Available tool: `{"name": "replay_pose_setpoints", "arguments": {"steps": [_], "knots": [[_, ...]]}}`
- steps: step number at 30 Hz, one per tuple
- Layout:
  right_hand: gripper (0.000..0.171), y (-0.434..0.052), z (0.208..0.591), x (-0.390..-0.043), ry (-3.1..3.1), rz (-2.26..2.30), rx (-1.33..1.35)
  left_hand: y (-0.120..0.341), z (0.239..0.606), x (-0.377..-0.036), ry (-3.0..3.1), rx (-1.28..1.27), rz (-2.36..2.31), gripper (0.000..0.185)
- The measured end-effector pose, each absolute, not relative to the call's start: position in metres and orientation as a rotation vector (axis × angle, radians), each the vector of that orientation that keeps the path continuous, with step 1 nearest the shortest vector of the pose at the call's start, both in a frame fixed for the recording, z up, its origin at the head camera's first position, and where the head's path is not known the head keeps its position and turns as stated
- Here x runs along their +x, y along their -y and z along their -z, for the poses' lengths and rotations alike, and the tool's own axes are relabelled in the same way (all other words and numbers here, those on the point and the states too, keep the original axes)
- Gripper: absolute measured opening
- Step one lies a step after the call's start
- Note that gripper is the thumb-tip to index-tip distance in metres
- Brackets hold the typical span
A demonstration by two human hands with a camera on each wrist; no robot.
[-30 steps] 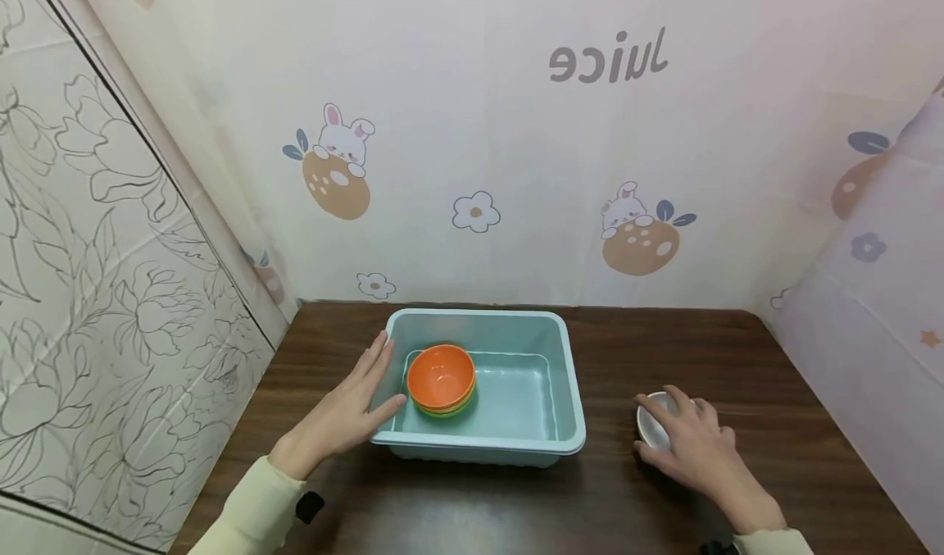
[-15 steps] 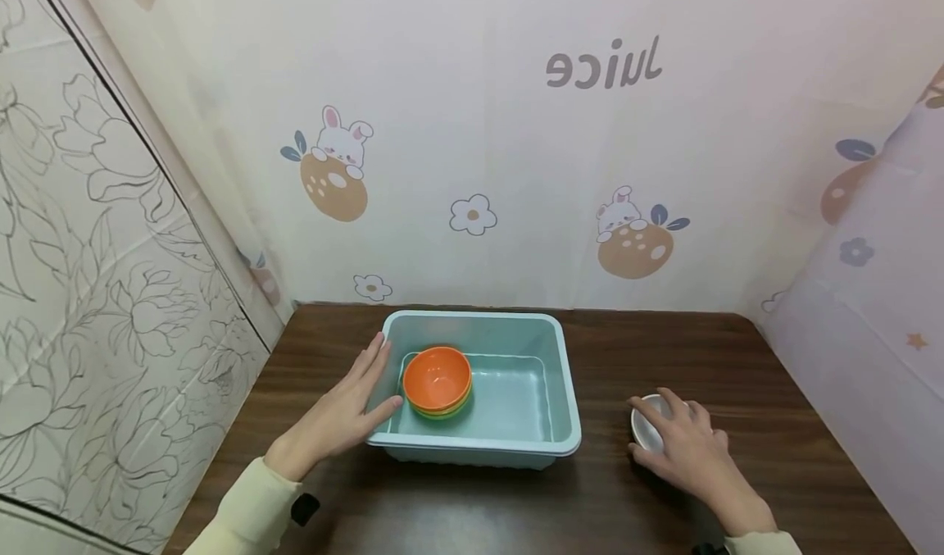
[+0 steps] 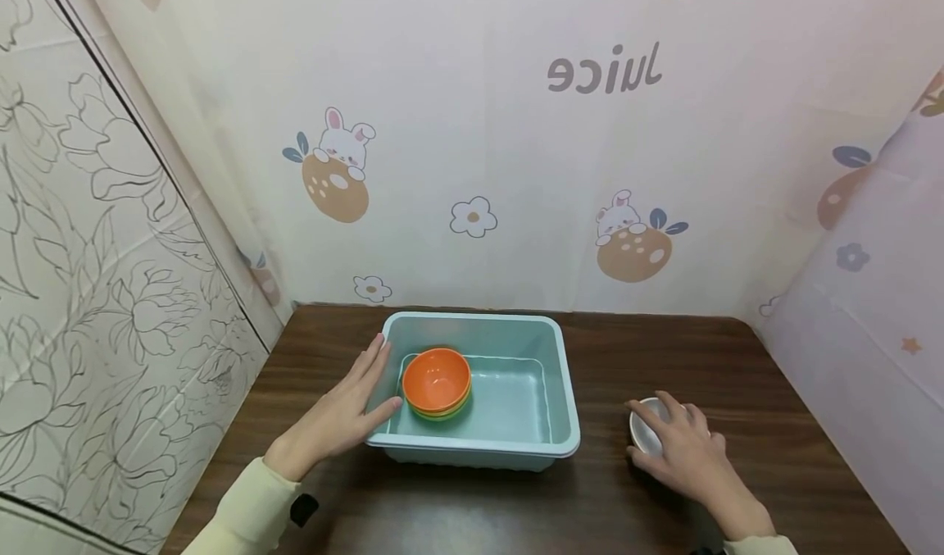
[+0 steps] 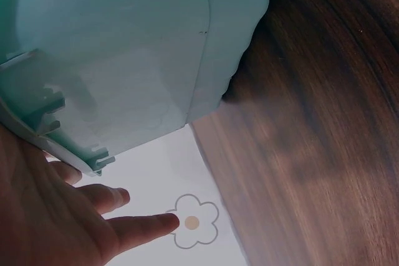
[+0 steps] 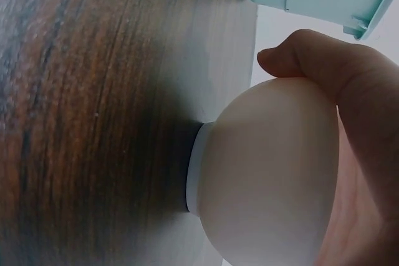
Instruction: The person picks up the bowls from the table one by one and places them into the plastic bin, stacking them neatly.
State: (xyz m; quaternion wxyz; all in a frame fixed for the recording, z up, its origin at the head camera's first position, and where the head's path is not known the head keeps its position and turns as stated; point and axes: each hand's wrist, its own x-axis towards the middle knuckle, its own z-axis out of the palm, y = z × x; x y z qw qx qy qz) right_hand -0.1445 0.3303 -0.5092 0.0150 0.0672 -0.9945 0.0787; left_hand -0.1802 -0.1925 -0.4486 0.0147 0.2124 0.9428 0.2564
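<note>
A pale teal plastic basin (image 3: 479,442) stands on the dark wood table. Inside, toward its left wall, an orange bowl (image 3: 437,379) sits stacked over yellow and green ones. My left hand (image 3: 335,420) rests against the basin's left rim, fingers straight and thumb just over the edge. To the right of the basin, a small white bowl (image 3: 645,438) stands upright, its foot at the tabletop in the right wrist view. My right hand (image 3: 687,455) holds this bowl from above, thumb and fingers spread around its rim; the hand covers part of it.
The wood table (image 3: 472,510) runs back to a wall cover (image 3: 472,129) printed with rabbits and flowers. A white panel with line-drawn flowers (image 3: 133,293) borders the left side. Another printed sheet (image 3: 870,358) hangs along the right edge.
The head view has shifted slightly. Both hands, the white bowl and the basin keep their places relative to one another.
</note>
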Motion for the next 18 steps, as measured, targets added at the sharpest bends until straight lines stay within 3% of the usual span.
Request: {"name": "replay_pose_setpoints", "arguments": {"steps": [18], "knots": [[0.068, -0.3283, 0.5081, -0.1451, 3.100, -0.295, 0.185, 0.1920, 0.4489, -0.1797, -2.937, 0.659, -0.805, 0.087]]}}
